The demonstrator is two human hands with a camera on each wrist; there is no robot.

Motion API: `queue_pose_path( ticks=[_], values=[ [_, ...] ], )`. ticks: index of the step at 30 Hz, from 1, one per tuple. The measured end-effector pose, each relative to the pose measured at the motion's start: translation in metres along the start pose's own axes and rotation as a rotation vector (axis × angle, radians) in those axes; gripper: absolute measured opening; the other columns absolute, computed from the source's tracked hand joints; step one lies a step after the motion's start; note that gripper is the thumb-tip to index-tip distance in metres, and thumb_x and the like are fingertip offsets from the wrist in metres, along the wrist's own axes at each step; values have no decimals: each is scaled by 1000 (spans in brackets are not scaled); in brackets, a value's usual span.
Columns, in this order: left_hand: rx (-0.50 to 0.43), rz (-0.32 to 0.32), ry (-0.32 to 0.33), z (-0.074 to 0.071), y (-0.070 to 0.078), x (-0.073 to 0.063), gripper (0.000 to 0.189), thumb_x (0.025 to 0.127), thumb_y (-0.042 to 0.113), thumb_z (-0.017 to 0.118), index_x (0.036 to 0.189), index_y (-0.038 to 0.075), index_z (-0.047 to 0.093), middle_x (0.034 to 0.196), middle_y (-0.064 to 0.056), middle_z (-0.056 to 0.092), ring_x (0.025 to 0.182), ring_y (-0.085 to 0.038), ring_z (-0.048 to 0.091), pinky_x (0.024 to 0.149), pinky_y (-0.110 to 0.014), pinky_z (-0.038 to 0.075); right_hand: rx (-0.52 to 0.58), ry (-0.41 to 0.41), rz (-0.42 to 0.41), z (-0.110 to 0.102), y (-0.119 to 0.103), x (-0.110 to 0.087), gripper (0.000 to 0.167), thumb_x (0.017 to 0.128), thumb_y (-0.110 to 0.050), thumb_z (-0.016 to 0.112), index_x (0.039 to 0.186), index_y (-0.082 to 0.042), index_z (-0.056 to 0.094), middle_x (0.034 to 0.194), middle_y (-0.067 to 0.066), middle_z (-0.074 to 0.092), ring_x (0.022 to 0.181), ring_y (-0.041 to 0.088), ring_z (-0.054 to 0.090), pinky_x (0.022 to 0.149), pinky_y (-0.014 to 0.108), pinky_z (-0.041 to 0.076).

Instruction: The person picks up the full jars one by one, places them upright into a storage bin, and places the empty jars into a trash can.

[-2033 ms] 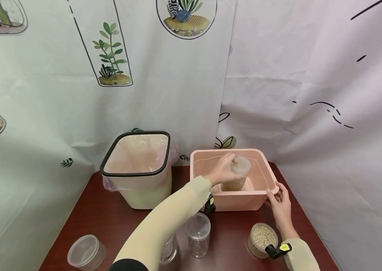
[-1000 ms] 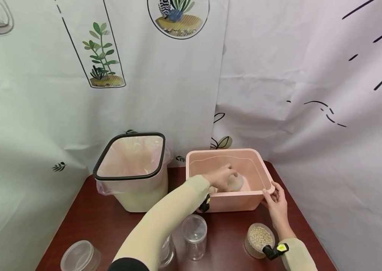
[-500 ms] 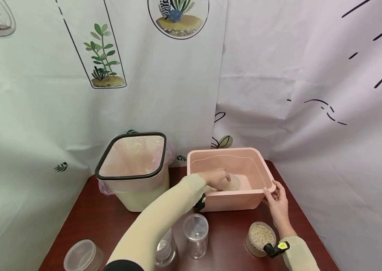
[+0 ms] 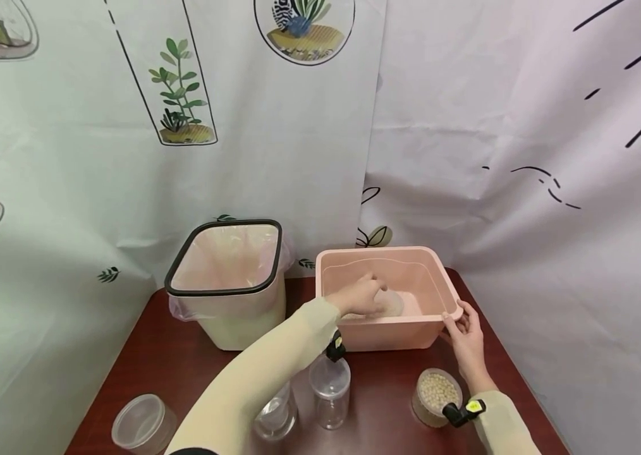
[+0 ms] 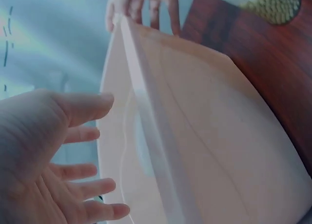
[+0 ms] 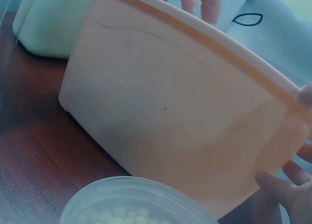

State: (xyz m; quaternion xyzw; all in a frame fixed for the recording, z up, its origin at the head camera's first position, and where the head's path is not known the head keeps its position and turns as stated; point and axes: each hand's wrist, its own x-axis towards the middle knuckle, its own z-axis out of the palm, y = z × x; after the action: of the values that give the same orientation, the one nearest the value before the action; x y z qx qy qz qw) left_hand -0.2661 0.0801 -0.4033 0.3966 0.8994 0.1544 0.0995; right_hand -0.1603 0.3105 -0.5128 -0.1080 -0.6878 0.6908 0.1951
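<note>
A pink plastic basin (image 4: 389,335) stands at the back right of the table. Inside it lies a clear jar, its pale round lid (image 4: 392,303) showing beside my left hand (image 4: 361,296). That hand hovers within the basin's opening, fingers spread and holding nothing, as the left wrist view shows with the hand (image 5: 39,146) above the rim (image 5: 146,116). My right hand (image 4: 467,335) grips the basin's front right corner, thumb on the rim and fingers around the outside. Just in front of it stands a tub of cream-coloured balls (image 4: 437,390).
A cream bin (image 4: 241,322) with a black rim and plastic liner stands left of the basin. Two clear jars, a lidded one (image 4: 330,395) and another (image 4: 276,417) partly under my left sleeve, stand mid-table. A clear tub (image 4: 144,422) sits front left. A printed cloth (image 4: 275,158) hangs behind.
My left hand lowered the jar of small pale pieces into the basin and let go of it, then shifted slightly left. My right hand has stayed on the basin's corner.
</note>
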Motion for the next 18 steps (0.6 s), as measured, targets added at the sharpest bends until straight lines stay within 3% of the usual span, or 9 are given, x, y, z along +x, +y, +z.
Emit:
queue_pose_path(
  ticks=[2, 3, 5, 7, 9, 10, 14, 18],
  values=[
    [-18, -26, 23, -1, 3, -4, 43, 87, 26, 65, 123, 5, 56, 123, -15, 47, 113, -23, 47, 91, -30, 41, 9, -8, -47, -7, 29, 13, 58, 90, -26, 61, 142, -24, 33, 130, 13, 42, 106, 7, 51, 75, 30, 52],
    [-31, -40, 33, -2, 6, -6, 43, 87, 27, 65, 123, 4, 56, 124, -15, 46, 112, -23, 47, 91, -29, 41, -21, 1, -26, -7, 31, 14, 59, 91, -27, 60, 142, -25, 32, 131, 11, 42, 110, 10, 50, 79, 33, 51],
    [-42, -65, 48, -4, 11, -10, 45, 87, 30, 64, 124, 5, 55, 125, -13, 46, 111, -21, 49, 89, -28, 42, -31, -15, -44, -8, 32, 14, 60, 91, -29, 59, 143, -25, 30, 131, 12, 41, 109, 8, 50, 76, 25, 51],
    [-59, -77, 73, -7, 17, -15, 46, 87, 32, 64, 124, 6, 55, 126, -13, 45, 108, -19, 51, 88, -27, 43, -59, -27, -44, -6, 23, 10, 60, 92, -32, 58, 144, -25, 28, 132, 12, 40, 107, 6, 49, 74, 18, 49],
    [-70, -88, 104, -9, 24, -20, 46, 87, 33, 64, 124, 7, 55, 126, -12, 44, 106, -19, 52, 87, -27, 44, -84, -39, -13, 0, -5, -1, 59, 94, -27, 55, 145, -19, 26, 133, 18, 38, 105, 5, 48, 75, 17, 48],
    [-71, -89, 122, -9, 27, -23, 46, 87, 34, 64, 123, 8, 55, 126, -12, 44, 106, -19, 53, 87, -27, 44, -88, -49, -37, -1, -6, -2, 60, 93, -28, 56, 144, -19, 27, 130, 18, 40, 100, 1, 48, 69, 12, 46],
    [-67, -70, 201, -6, 41, -30, 42, 86, 34, 64, 120, 9, 57, 124, -11, 45, 105, -20, 54, 86, -29, 45, -89, -48, -78, -5, -8, -3, 57, 92, -21, 59, 141, -12, 34, 117, 13, 46, 91, 0, 53, 68, 16, 48],
    [-39, -31, 279, -3, 57, -36, 38, 87, 35, 63, 117, 11, 59, 126, -11, 46, 110, -21, 52, 87, -29, 45, -94, -33, -116, -13, -10, -2, 55, 91, -17, 61, 139, -6, 38, 115, 11, 48, 88, 2, 56, 68, 18, 50]
  ],
)
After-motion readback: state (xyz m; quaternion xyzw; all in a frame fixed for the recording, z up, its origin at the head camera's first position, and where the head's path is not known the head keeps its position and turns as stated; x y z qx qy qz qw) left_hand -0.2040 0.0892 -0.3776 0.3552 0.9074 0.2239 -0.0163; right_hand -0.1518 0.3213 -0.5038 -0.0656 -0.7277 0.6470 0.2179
